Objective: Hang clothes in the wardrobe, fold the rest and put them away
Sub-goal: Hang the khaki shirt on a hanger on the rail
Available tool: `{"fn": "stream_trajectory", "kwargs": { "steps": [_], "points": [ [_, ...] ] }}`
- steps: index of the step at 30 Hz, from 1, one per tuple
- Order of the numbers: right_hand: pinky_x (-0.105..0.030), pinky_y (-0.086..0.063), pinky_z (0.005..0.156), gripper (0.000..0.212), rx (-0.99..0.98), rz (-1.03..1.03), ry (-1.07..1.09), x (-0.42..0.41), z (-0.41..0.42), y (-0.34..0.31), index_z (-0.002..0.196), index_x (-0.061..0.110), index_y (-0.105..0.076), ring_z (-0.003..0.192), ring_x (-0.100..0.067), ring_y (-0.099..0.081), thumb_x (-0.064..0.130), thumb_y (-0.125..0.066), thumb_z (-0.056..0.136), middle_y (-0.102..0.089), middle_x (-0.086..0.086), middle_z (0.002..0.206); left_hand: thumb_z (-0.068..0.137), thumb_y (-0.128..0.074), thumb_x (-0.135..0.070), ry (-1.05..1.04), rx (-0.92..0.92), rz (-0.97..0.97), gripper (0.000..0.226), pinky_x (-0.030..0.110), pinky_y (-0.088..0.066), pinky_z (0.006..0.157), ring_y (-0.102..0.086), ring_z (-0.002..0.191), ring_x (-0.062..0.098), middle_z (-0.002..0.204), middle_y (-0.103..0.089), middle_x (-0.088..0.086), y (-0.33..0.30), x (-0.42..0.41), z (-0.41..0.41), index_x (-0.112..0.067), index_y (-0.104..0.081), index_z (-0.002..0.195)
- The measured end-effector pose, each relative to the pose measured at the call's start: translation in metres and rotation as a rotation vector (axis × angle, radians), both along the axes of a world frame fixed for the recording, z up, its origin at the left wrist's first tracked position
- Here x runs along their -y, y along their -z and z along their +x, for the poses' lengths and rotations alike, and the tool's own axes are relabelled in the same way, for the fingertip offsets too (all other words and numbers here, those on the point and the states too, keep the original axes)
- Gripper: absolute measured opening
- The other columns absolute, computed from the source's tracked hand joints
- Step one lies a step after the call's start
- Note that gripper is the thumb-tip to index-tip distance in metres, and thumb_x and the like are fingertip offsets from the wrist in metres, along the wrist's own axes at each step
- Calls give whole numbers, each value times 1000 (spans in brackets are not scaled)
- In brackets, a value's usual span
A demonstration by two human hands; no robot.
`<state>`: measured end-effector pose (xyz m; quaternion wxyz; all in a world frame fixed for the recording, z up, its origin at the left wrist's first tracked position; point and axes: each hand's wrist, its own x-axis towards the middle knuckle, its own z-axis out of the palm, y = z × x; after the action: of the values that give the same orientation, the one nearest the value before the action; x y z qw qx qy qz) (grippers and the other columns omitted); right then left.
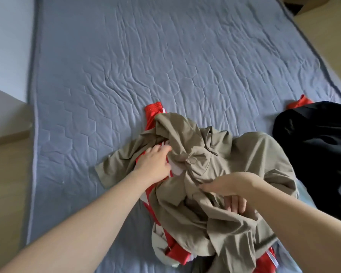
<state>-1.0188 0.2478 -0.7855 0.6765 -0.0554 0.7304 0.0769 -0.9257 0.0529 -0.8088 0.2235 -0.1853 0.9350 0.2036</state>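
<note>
We count one khaki garment (215,174), one red-and-white garment (156,109), one black garment (319,146), one bed (165,56), and two hands.

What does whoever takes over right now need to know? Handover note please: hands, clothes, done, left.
Left hand: reaching into the pile, fingers on the red garment with white stripes under the khaki one; whether it grips cannot be told.
Right hand: gripping a fold of the khaki garment.
Clothes: khaki lies crumpled over the red one, mid-bed on the blue quilt. A black garment is heaped at the right edge, with a scrap of red cloth showing behind it.
Done: nothing in view is folded or hung.
Left: separate the pile, hang or fold each piece, put away. No wardrobe in view.
</note>
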Motion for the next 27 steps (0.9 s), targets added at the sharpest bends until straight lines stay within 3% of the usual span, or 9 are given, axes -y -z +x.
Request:
{"fn": "stream_trajectory", "kwargs": {
  "steps": [4, 7, 9, 12, 15, 18, 20, 23, 27],
  "points": [
    [-29, -53, 72, 40, -114, -166, -314, 8, 12, 21, 107, 5, -60, 63, -24, -62, 35, -39, 92, -71, -12, 82, 84, -54, -24, 299, 60, -23, 52, 47, -14, 116, -6, 142, 26, 157, -9, 0, 16, -22, -43, -21, -46, 135],
    [-26, -53, 66, 24, -132, -218, -302, 5, 7, 35, 89, 9, -64, 55, -22, -61, 25, -47, 86, -65, -6, 64, 94, -46, -25, 127, 59, 61, 35, 39, -13, 115, -13, 138, 28, 152, -20, -4, 39, -31, -45, -12, -57, 125],
    [-21, -46, 49, 12, -518, -482, -337, 0, -14, 42, 65, 14, -58, 51, -28, -63, 23, -62, 73, -59, -7, 54, 96, -42, -18, 21, -63, 196, 28, 32, -18, 112, -23, 129, 26, 139, -32, -6, 43, -31, -31, -11, -61, 116],
    [-32, -45, 73, 29, -983, -607, -146, 0, -54, 38, 88, 13, -57, 98, -31, -60, 37, -43, 80, -60, -13, 98, 95, -41, -11, 61, -188, 221, 22, 28, -31, 96, -31, 108, 17, 125, -34, -8, 26, -23, 4, -16, -61, 88],
    [-45, -19, 114, 63, -774, -453, -131, 16, -72, 37, 146, 17, -25, 140, -25, -25, 24, -46, 86, -31, -5, 149, 89, -42, -4, 176, -223, 105, 25, 31, -35, 90, -32, 106, 19, 124, -33, -7, 6, -12, 50, -20, -52, 72],
    [-47, 6, 118, 95, -530, -495, -308, 51, -48, 48, 151, 25, 6, 145, -18, -12, 16, -52, 77, -26, -3, 153, 84, -44, -1, 176, -219, 53, 26, 32, -38, 92, -35, 107, 22, 124, -37, -4, -4, -2, 88, -14, -64, 74],
    [-49, -1, 116, 91, -516, -510, -519, 72, -30, 57, 150, 27, -8, 138, -26, -28, 26, -59, 75, -48, -4, 137, 81, -45, -3, 74, -213, 47, 22, 30, -37, 94, -34, 107, 21, 122, -36, -6, -5, -3, 106, -14, -64, 75],
    [-46, -23, 107, 43, -615, -492, -852, 94, -10, 51, 123, 22, -51, 121, -29, -47, 34, -59, 82, -62, -5, 117, 83, -47, -24, -114, -191, 60, 11, 23, -25, 102, -23, 106, 17, 113, -26, -8, -3, -12, 124, -24, -58, 88],
    [-38, -29, 106, 33, -741, -487, -953, 108, 15, 26, 115, 24, -59, 123, -24, -46, 27, -48, 84, -59, -1, 122, 85, -52, -36, -457, -96, 71, 20, 22, -24, 102, -23, 107, 15, 107, -25, -6, -4, -19, 146, -23, -65, 92]
  ]
}}
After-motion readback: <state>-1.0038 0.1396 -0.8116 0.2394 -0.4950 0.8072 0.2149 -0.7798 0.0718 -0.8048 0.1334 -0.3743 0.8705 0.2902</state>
